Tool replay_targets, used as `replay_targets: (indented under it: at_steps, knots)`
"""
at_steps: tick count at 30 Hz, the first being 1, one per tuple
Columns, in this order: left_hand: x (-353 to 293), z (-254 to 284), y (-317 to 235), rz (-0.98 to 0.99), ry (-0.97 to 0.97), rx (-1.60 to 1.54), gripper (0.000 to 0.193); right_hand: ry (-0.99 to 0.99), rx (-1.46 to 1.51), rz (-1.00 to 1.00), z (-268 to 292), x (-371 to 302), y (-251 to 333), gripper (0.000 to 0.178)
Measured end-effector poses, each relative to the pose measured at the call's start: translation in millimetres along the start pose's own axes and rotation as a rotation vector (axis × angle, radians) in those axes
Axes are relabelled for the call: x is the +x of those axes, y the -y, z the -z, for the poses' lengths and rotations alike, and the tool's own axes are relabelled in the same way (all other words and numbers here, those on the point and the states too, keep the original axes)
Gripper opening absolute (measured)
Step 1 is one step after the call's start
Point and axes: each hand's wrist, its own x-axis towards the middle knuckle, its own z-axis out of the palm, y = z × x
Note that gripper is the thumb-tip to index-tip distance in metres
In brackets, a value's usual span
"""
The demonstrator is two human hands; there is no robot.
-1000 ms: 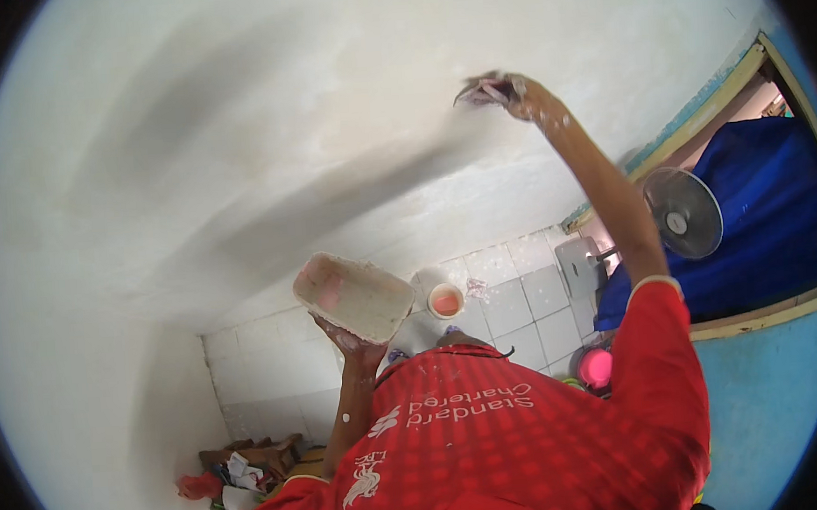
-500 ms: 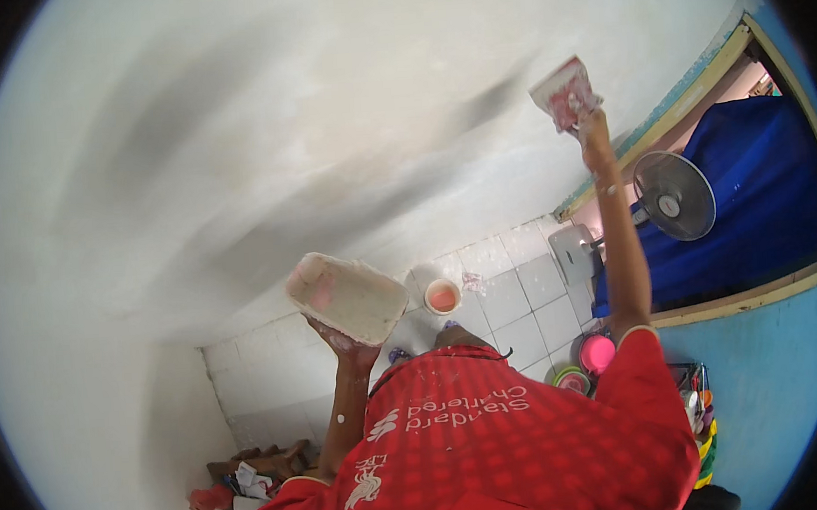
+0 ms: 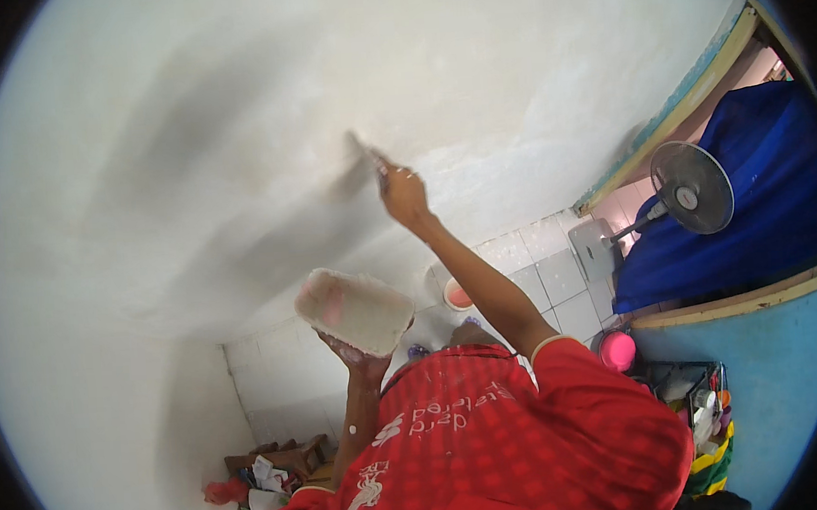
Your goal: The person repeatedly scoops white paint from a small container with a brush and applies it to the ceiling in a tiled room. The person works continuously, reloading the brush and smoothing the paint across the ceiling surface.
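My left hand point(image 3: 351, 350) holds a shallow white plastic tub point(image 3: 374, 308) from below and tilts it toward the wall. Pale paste smears its inside, with a pinkish patch at the left end. In my right hand point(image 3: 406, 197) is a putty knife point(image 3: 366, 149), its wide blade seen nearly edge-on and slightly blurred. The blade is at the white wall point(image 3: 510, 80), up and to the right of the tub; whether it touches cannot be made out. Dabs of white paste stick to the right-hand fingers and left forearm.
A small bucket point(image 3: 458, 295) stands on the white tiled floor point(image 3: 559, 276), partly behind my right forearm. To the right are a standing fan point(image 3: 692, 189), a blue curtain point(image 3: 759, 177) in a doorway, a pink basin point(image 3: 616, 351) and a dish rack point(image 3: 682, 376). Wooden furniture point(image 3: 295, 458) holds clutter at lower left.
My right hand has swept left and down along the wall with the putty knife, whose blade has turned from face-on to edge-on. My left hand keeps the tub in nearly the same place.
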Motion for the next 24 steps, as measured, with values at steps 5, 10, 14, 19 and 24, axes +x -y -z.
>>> replay_targets:
  at_steps: [5,10,14,19,24]
  knots:
    - [5,7,2,0.033,-0.014,-0.272,0.096,0.322,0.945,-0.083,30,-30,-5,0.034]
    - [6,22,11,0.112,0.048,-0.480,0.068,0.383,1.308,-0.537,78,-36,-65,0.028]
    - [2,27,26,0.067,0.067,-0.315,0.066,0.183,1.187,-0.599,100,-24,-127,0.026]
    - [2,33,37,0.005,0.085,-0.164,0.065,0.064,1.377,-0.713,97,10,-180,0.027]
    - [6,38,36,-0.037,0.124,-0.096,0.064,0.226,1.553,-0.624,81,63,-186,0.023]
